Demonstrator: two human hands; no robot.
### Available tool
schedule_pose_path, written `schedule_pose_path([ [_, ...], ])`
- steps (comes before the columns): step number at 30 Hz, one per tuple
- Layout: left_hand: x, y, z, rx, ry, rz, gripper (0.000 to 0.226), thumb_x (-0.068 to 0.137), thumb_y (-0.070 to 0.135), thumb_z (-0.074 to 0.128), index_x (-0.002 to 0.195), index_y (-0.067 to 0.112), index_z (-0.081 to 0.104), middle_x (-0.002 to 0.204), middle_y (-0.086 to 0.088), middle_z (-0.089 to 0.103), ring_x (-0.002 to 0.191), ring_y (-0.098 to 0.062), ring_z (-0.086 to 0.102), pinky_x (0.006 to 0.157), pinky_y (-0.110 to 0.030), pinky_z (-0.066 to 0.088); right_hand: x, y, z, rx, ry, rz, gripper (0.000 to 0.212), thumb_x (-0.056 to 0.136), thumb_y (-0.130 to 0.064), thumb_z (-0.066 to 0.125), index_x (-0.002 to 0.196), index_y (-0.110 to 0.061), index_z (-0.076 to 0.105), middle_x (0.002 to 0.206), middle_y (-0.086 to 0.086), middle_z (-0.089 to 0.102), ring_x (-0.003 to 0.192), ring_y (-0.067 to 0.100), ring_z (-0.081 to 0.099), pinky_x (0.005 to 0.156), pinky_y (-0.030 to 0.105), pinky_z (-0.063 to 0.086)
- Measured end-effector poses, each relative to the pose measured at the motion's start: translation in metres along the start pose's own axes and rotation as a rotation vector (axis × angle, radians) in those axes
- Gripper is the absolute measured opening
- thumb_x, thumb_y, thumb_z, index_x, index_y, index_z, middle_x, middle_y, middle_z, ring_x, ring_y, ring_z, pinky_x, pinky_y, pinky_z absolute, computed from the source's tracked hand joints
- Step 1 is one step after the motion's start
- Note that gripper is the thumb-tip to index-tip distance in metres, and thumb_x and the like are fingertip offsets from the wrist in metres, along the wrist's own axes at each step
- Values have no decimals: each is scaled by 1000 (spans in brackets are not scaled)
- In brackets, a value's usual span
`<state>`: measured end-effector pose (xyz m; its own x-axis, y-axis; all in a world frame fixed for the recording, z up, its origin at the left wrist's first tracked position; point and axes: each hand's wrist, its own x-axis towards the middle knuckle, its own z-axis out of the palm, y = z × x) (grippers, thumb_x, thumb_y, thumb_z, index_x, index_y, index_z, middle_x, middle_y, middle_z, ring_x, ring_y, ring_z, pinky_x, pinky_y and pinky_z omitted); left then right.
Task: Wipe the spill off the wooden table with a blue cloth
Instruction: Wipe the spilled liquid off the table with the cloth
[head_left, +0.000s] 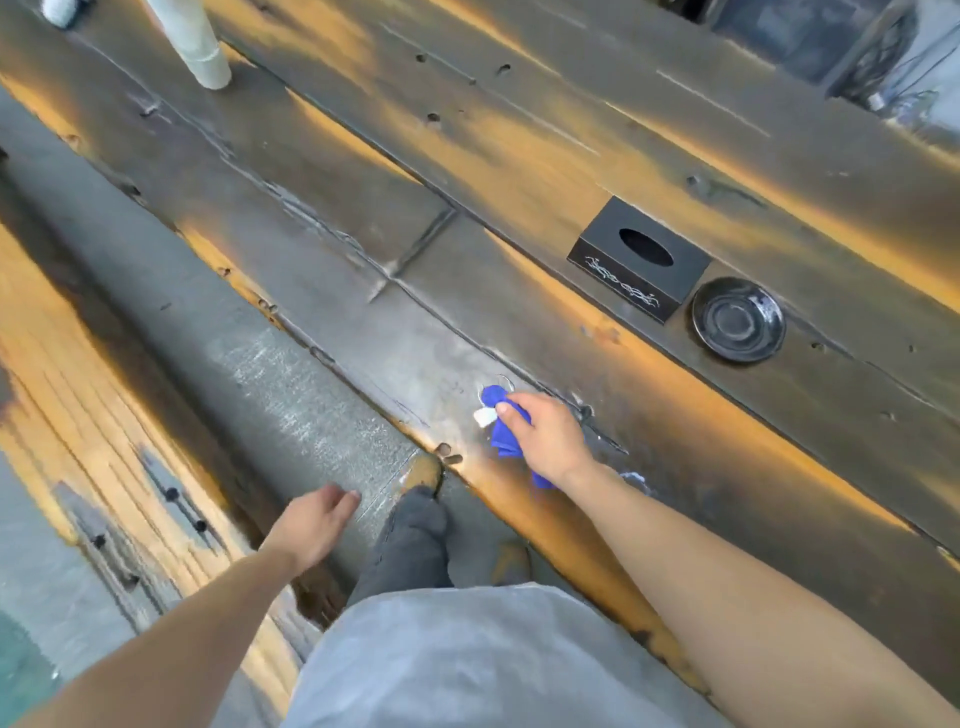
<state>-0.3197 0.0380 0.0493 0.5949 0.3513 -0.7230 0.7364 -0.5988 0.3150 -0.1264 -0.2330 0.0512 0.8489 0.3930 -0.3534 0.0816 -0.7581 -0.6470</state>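
A long dark wooden table (519, 171) with orange streaks runs across the view. My right hand (545, 436) presses a crumpled blue cloth (504, 436) with a small white tag onto the table near its front edge. A thin wet ring shows just beyond the cloth, and a small whitish wet patch (634, 480) lies beside my right forearm. My left hand (311, 525) hangs off the table over the floor, fingers loosely apart and holding nothing.
A black tissue box (639, 260) and a black round dish (737, 319) sit on the table to the right. A white cylinder (200, 47) stands at the far left. A wooden bench (78, 395) runs along the left, with grey floor between.
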Motion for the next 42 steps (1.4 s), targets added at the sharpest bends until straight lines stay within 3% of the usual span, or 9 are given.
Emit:
schedule_pose_path([
  [2,34,30,-25,26,-13,77,40,102,51,43,82,19,57,83,-4,68,89,-33,64,82,-41,47,27,-7,-3,-62,94,70,42,98,-57,37,109,-33,70,104,-2,70,106,28,57,93,40,43],
  [4,67,60,-44,54,-11,174,37,103,49,43,80,22,53,82,0,63,87,-29,61,78,-38,43,52,-17,-6,-92,158,161,36,103,-50,42,118,-33,70,114,1,67,113,30,51,93,40,37],
  [7,117,97,-63,119,10,359,33,101,46,44,97,20,63,102,-4,63,102,-28,61,90,-39,47,85,-30,-7,-129,227,225,32,104,-46,44,118,-33,70,120,-2,66,118,27,47,90,40,32],
  [10,154,124,-73,247,47,542,48,96,51,40,118,16,65,120,-9,62,119,-31,55,106,-43,45,113,-35,-1,-207,265,256,32,103,-47,45,116,-33,71,120,-5,65,120,25,44,87,37,29],
  [14,190,149,-74,458,85,704,63,96,58,37,151,27,41,164,-1,31,154,-25,24,121,-48,23,137,-32,11,-284,310,262,32,103,-47,45,116,-32,71,129,-5,62,126,26,42,91,38,29],
  [18,217,143,-68,618,116,717,68,100,61,30,161,38,12,173,6,3,160,-20,-2,127,-54,4,142,-24,26,-440,200,298,43,103,-50,41,139,-33,56,158,-2,41,142,27,33,104,44,28],
  [23,226,131,-53,708,242,756,71,99,61,29,163,34,11,173,2,5,160,-24,3,126,-58,6,136,-10,39,-580,199,244,60,97,-60,42,152,-35,41,169,1,20,153,30,23,113,46,24],
  [30,228,129,-48,693,298,776,71,98,59,31,163,33,15,173,-1,11,160,-25,5,126,-58,7,148,3,45,-619,218,100,67,96,-65,39,157,-35,32,170,-1,18,156,29,18,119,46,25],
  [42,229,128,-47,645,352,810,69,99,57,35,162,35,16,172,1,12,160,-23,5,126,-58,7,116,2,65,-595,269,164,65,96,-67,34,156,-43,29,170,2,16,157,33,9,121,56,18],
])
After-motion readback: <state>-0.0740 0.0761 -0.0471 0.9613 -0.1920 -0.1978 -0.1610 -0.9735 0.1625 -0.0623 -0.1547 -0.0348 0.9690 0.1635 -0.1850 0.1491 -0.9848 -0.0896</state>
